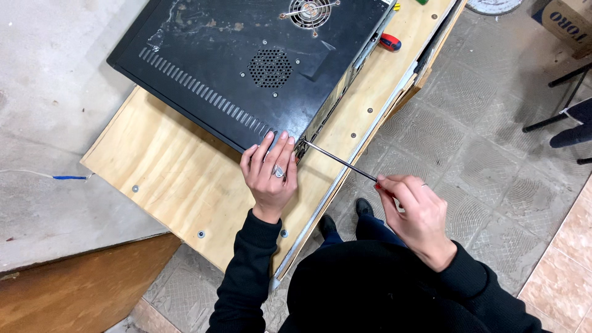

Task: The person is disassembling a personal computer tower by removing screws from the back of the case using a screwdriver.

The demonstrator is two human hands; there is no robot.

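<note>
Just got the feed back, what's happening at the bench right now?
A person stands at a plywood workbench with a flat black metal device case lying on it, its vent slots and fan grille facing up. The left hand presses down on the case's near corner. The right hand holds a long screwdriver by its red handle, the tip set against the case's side edge by that corner. A second red-handled tool lies further along the bench.

plywood bench [179,179] | red-handled tool [390,42] | blue-tipped white wire [52,176] | cardboard box [570,21] | tiled floor [481,135]
</note>
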